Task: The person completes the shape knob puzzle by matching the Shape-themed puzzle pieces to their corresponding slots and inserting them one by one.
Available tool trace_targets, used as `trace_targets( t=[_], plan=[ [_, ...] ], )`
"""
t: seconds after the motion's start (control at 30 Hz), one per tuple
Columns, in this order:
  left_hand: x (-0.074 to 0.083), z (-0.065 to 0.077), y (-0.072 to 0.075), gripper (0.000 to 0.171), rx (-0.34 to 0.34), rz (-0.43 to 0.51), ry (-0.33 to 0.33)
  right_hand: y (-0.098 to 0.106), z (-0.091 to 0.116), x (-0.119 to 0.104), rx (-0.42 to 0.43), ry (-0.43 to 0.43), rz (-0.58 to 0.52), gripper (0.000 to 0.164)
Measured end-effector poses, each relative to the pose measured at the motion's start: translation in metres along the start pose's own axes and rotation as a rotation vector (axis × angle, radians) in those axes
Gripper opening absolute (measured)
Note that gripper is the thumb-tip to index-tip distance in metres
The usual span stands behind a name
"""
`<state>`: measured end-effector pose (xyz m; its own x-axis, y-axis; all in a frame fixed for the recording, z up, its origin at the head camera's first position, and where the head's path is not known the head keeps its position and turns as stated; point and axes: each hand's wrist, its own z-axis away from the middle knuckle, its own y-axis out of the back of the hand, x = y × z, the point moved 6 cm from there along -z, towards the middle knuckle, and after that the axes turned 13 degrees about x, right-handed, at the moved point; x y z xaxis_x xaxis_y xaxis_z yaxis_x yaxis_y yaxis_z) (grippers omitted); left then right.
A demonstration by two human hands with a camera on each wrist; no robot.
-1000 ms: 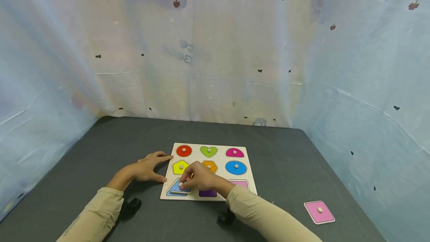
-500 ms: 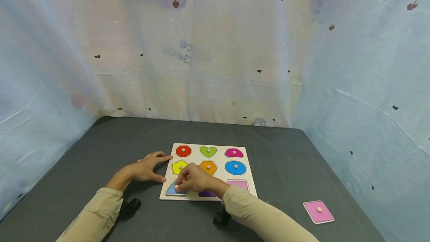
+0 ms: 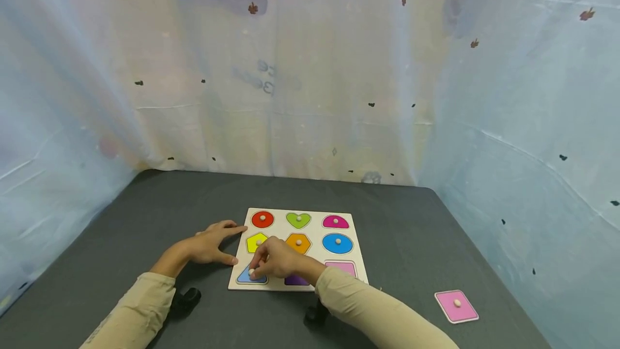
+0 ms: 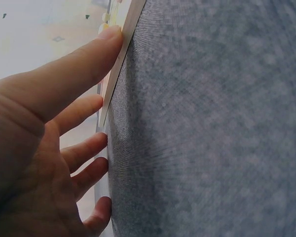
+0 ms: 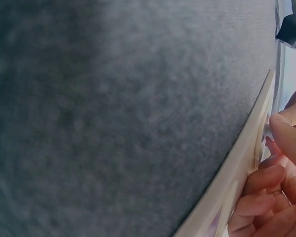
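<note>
A white wooden peg puzzle board [image 3: 279, 220] lies on the table. At its near left corner, the light blue triangle piece [image 3: 245, 277] sits in the triangular recess. My right hand [image 3: 280, 259] pinches that piece's round knob between thumb and fingertips; the other fingers rest low over the board in the right wrist view. My left hand [image 3: 208, 244] lies at the board's left edge, thumb and index finger spread and touching it. In the left wrist view the thumb [image 4: 96, 57] presses the board's side. My right hand partly covers the purple piece [image 3: 296, 280].
A pink square piece [image 3: 452, 310] with a knob lies on the dark table to the right. The board's near right recess [image 3: 341, 267] shows a pink bottom. Red, green, magenta, yellow, orange and blue pieces sit in other recesses. A pale patterned curtain [image 3: 310, 69] surrounds the table.
My right hand has moved slightly left with the triangle piece, which overlapped its recess askew and now lies in it. The left hand keeps its place.
</note>
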<state>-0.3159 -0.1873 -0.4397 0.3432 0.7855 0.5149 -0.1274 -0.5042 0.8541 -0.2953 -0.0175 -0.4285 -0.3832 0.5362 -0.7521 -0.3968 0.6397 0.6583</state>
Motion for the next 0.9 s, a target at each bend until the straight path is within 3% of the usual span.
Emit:
trace_targets(
  t=[0.4,0.9],
  plan=[
    [0.004,0.002,0.002,0.087,-0.004,0.0,0.003,0.0,0.001,-0.001,-0.058,0.006,-0.037,0.01],
    [0.0,0.001,0.0,0.089,-0.003,0.0,0.03,0.018,0.01,-0.001,-0.118,0.074,-0.107,0.022]
  ],
)
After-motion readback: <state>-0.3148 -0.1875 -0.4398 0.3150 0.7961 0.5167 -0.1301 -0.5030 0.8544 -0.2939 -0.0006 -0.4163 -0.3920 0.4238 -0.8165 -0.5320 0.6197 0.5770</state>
